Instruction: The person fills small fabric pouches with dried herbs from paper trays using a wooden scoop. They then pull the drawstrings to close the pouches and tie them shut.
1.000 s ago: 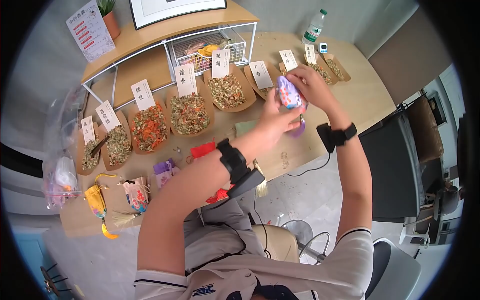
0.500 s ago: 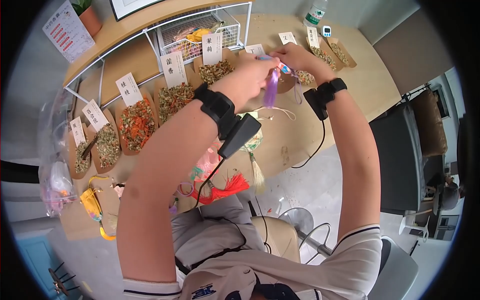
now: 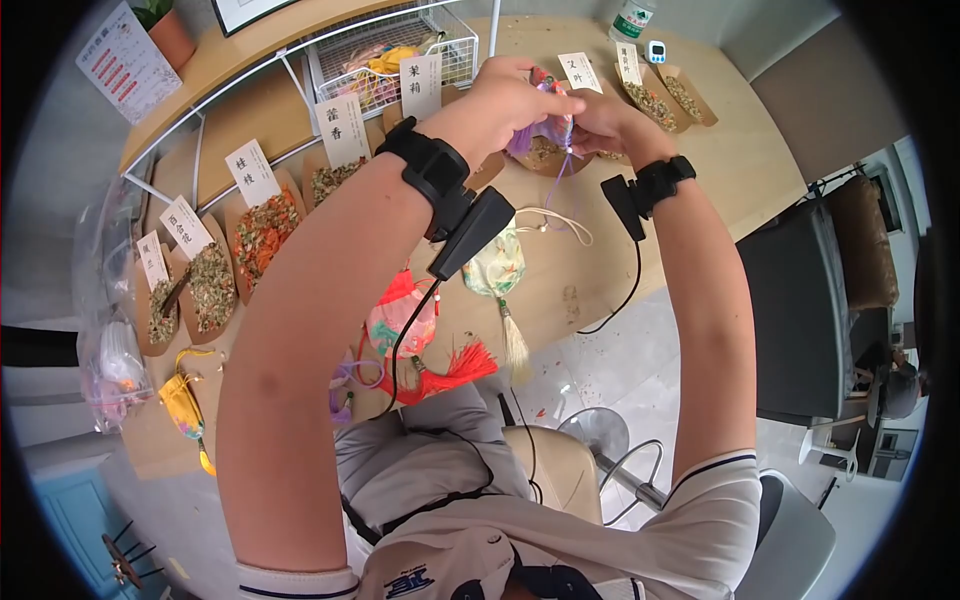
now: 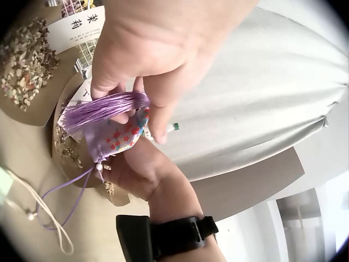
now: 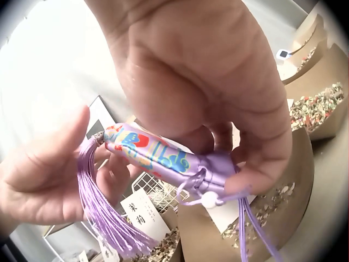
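Both hands hold a small purple pouch (image 5: 155, 155) with a printed pattern, above the trays. The left hand (image 3: 510, 105) grips its tasselled end; in the left wrist view the purple tassel (image 4: 103, 112) lies across the left fingers. The right hand (image 3: 610, 122) pinches the gathered drawstring end, beside a white bead (image 5: 210, 200), and the purple cords (image 5: 248, 229) hang down from it. On the table below lie a pale green pouch (image 3: 494, 265) with a cream tassel and a pink and red pouch (image 3: 402, 325) with a red tassel.
Paper trays of dried herbs with white label cards (image 3: 341, 130) line the back of the table. Behind them are a wire basket (image 3: 450, 55) and a wooden shelf (image 3: 240, 85). A bottle (image 3: 632, 20) and a small timer (image 3: 655, 51) stand back right; a yellow pouch (image 3: 183, 405) lies front left.
The hands have moved up and away over the trays with the purple pouch, turning it. The pale green pouch and the pink and red pouch have come into fuller view.
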The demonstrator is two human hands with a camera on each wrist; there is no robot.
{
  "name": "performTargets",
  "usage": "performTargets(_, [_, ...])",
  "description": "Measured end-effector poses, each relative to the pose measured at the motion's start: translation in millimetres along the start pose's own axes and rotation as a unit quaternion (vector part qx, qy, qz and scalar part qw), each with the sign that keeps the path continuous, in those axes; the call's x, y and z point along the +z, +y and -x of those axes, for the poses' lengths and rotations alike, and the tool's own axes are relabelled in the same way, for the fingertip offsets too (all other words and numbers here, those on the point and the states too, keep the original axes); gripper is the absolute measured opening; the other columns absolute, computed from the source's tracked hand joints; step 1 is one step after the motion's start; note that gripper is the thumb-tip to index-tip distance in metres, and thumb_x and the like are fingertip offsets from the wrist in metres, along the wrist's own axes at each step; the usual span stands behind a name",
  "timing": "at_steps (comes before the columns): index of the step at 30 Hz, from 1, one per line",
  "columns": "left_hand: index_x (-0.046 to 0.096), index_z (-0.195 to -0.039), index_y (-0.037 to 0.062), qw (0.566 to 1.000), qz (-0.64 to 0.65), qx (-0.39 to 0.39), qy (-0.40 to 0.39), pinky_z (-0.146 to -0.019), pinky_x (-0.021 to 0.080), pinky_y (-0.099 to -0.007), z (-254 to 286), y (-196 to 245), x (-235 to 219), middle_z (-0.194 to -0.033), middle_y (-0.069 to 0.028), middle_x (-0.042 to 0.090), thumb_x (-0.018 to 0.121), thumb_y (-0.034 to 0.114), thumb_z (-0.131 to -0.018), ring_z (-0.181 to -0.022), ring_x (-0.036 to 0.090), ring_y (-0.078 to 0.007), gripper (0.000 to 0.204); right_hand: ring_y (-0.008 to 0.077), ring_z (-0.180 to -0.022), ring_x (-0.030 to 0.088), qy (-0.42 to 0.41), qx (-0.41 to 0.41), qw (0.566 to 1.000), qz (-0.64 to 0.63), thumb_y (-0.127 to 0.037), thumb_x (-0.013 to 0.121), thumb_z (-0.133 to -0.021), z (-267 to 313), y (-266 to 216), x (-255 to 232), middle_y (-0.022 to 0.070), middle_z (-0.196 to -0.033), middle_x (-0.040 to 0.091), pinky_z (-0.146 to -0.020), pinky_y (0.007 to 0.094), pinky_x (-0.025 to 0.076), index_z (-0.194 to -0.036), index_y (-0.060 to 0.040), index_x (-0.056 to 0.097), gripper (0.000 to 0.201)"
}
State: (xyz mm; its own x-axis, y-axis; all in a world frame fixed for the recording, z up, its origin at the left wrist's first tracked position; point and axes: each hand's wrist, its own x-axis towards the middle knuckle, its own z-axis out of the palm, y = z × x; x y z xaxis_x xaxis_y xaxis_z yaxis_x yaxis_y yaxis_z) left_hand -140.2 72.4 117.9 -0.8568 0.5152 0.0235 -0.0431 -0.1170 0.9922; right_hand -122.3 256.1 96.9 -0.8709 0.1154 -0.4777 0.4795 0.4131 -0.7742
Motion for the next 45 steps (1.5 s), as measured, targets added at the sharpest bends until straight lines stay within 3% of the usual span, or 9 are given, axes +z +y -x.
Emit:
performTargets(5, [0.053,-0.136,-0.0012,0.996,-0.084,-0.023,0.025,-0.069,0.053,-0.0277,-19,-22,-6,-0.100,-0.0126,0.070,0.081,0.004,-0.079,-0.082,0.066,-0.0167,0.064,0.0121,-0.073,0.057,0.007,0.054,0.996,-0.069,-0.029,0.046,-0.104,-9,4,7,0.0016,-0.083,0.061,-0.063,0.0301,0.052,-0.101,-0.0101,0.063,0.025])
performTargets(11, [0.067,-0.114,-0.0035,0.933,-0.338,0.055,0.113,-0.067,0.053,-0.0358,-20,-30,-6,-0.097,-0.0151,0.072,0.080,0.019,-0.080,-0.077,0.069,-0.0212,0.043,0.0137,-0.077,0.060,0.013,0.073,0.968,-0.240,-0.020,0.041,-0.106,3,4,16,0.0030,-0.084,0.064,-0.062,0.0313,0.056,-0.101,-0.0092,0.062,0.024])
performTargets(15, [0.070,-0.102,-0.0024,0.919,-0.382,0.014,0.098,-0.072,0.055,-0.0383,-21,-24,0,-0.091,-0.0159,0.072,0.079,0.026,-0.079,-0.078,0.070,-0.0260,0.038,0.0139,-0.076,0.061,-0.002,0.076,0.956,-0.283,-0.021,0.043,-0.105,-4,11,17,0.0030,-0.083,0.064,-0.059,0.0329,0.058,-0.106,-0.0084,0.062,0.023])
performTargets(20, [0.071,-0.096,-0.0010,0.927,-0.331,0.057,0.166,-0.075,0.056,-0.0385,-22,-32,16,-0.090,-0.0181,0.072,0.076,0.023,-0.078,-0.084,0.072,-0.0309,0.031,0.0145,-0.065,0.060,0.093,0.042,0.989,-0.105,-0.027,0.050,-0.101,2,4,28,0.0034,-0.079,0.063,-0.050,0.0302,0.051,-0.100,-0.0075,0.063,0.024])
performTargets(23, [0.072,-0.096,0.0031,0.924,-0.356,0.007,0.138,-0.086,0.056,-0.0430,-21,-17,12,-0.104,-0.0197,0.072,0.076,0.026,-0.078,-0.098,0.070,-0.0363,0.030,0.0169,-0.059,0.059,0.169,0.023,0.984,-0.058,-0.027,0.051,-0.099,1,3,28,0.0071,-0.075,0.063,-0.047,0.0318,0.049,-0.093,-0.0027,0.065,0.029])
performTargets(29, [0.073,-0.090,0.0021,0.931,-0.340,-0.027,0.132,-0.084,0.057,-0.0429,-7,8,18,-0.102,-0.0208,0.072,0.076,0.015,-0.077,-0.096,0.070,-0.0374,0.019,0.0244,-0.054,0.061,0.217,-0.010,0.976,-0.009,-0.028,0.053,-0.098,-15,14,28,0.0140,-0.073,0.064,-0.043,0.0389,0.047,-0.094,0.0057,0.064,0.036])
performTargets(33, [0.071,-0.089,-0.0014,0.912,-0.388,0.012,0.132,-0.074,0.058,-0.0443,-14,5,12,-0.088,-0.0217,0.072,0.076,0.033,-0.077,-0.083,0.072,-0.0372,0.036,0.0308,-0.060,0.067,0.237,-0.015,0.971,0.003,-0.027,0.054,-0.098,-24,16,32,0.0211,-0.076,0.067,-0.047,0.0424,0.050,-0.095,0.0088,0.066,0.038])
performTargets(36, [0.072,-0.085,-0.0013,0.888,-0.422,0.060,0.170,-0.076,0.058,-0.0431,-30,-11,4,-0.085,-0.0205,0.072,0.082,0.037,-0.073,-0.082,0.072,-0.0366,0.041,0.0173,-0.046,0.054,0.254,-0.026,0.965,0.058,-0.018,0.049,-0.099,-31,17,34,0.0101,-0.069,0.061,-0.035,0.0355,0.036,-0.090,0.0033,0.065,0.029])
performTargets(45, [0.075,-0.088,0.0006,0.890,-0.430,0.054,0.141,-0.080,0.057,-0.0415,-28,-4,-5,-0.086,-0.0219,0.072,0.081,0.032,-0.073,-0.086,0.071,-0.0364,0.036,0.0234,-0.050,0.059,0.272,-0.014,0.961,0.038,-0.016,0.051,-0.096,-35,13,38,0.0158,-0.070,0.063,-0.040,0.0414,0.043,-0.090,0.0094,0.065,0.030])
